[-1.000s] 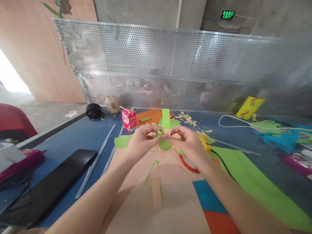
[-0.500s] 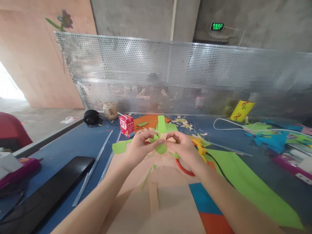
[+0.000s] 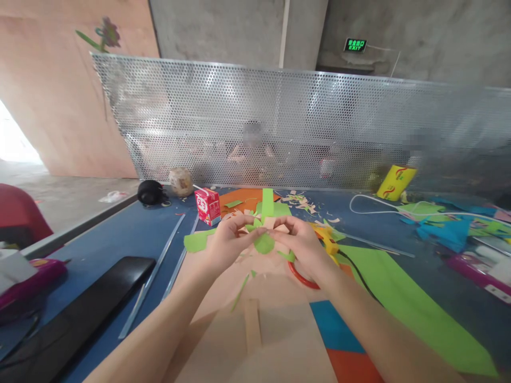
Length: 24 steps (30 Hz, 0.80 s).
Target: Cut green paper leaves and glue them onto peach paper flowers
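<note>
Both hands meet over the middle of the table, pinching a green paper cutout [image 3: 264, 243] with a rounded lower end. My left hand [image 3: 229, 242] grips its left side with thumb and fingertips together. From the other side, my right hand [image 3: 299, 240] pinches it near a small peach paper piece [image 3: 270, 222]. A green paper strip [image 3: 268, 202] stands up just beyond the fingertips; whether it is joined to the cutout I cannot tell. Red-handled scissors [image 3: 303, 276] lie partly under my right wrist, beside a yellow glue gun [image 3: 328, 239].
Peach paper [image 3: 223, 314] covers the near middle. Green paper [image 3: 411, 303] lies right, clear sticks [image 3: 151, 276] and a black slab [image 3: 80, 314] left. A red drink carton [image 3: 207, 206] stands behind my left hand; paper scraps [image 3: 301, 203] and a perforated metal screen [image 3: 279, 127] are farther back.
The green strip has shifted slightly to the right, and the green cutout shows a little more of its rounded end. Both hands keep their pinch in nearly the same place.
</note>
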Each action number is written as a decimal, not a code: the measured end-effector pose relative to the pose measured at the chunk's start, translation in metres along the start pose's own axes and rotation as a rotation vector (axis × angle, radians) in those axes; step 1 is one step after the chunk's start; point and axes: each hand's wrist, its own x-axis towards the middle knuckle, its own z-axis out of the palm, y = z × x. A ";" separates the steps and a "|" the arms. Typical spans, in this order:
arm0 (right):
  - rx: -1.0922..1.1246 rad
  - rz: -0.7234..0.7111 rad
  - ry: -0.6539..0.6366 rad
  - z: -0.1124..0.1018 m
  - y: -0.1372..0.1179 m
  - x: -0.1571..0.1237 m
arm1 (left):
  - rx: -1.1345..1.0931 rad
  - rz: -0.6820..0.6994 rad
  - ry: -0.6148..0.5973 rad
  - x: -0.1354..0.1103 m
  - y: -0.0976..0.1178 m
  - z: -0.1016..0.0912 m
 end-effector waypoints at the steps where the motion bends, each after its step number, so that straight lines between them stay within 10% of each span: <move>1: -0.006 -0.001 0.001 0.000 0.000 0.000 | 0.001 0.001 -0.001 0.000 0.000 0.000; 24: -0.057 -0.036 0.009 -0.003 0.002 0.004 | 0.113 0.028 0.010 0.000 -0.003 -0.003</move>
